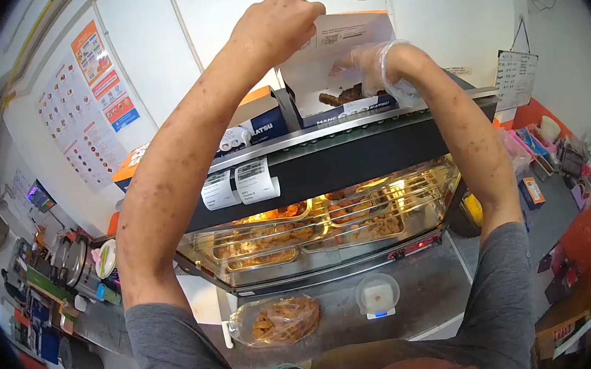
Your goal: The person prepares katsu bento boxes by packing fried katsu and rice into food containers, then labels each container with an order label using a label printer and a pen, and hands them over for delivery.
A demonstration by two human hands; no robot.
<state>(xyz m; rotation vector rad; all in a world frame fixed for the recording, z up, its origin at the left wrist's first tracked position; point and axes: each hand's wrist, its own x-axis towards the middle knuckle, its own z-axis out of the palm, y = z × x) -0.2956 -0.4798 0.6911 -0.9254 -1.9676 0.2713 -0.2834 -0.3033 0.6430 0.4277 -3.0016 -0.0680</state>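
An open takeaway box (346,117) stands on top of the heated display case (334,143), with dark brown food (347,95) inside. My left hand (279,28), bare and with its fingers curled closed, is at the raised lid (339,41); its fingertips are hidden, so its hold on the lid cannot be made out. My right hand (378,66) wears a clear plastic glove and is over the right part of the box, just above the food. Its fingers are blurred behind the plastic. A second box (261,120) stands to the left.
Paper receipts (239,185) hang from the case's front edge. Trays of food (265,241) sit behind its glass. Below are a bag of fried food (284,321) and a round clear container (378,295). A whiteboard (517,78) hangs at right.
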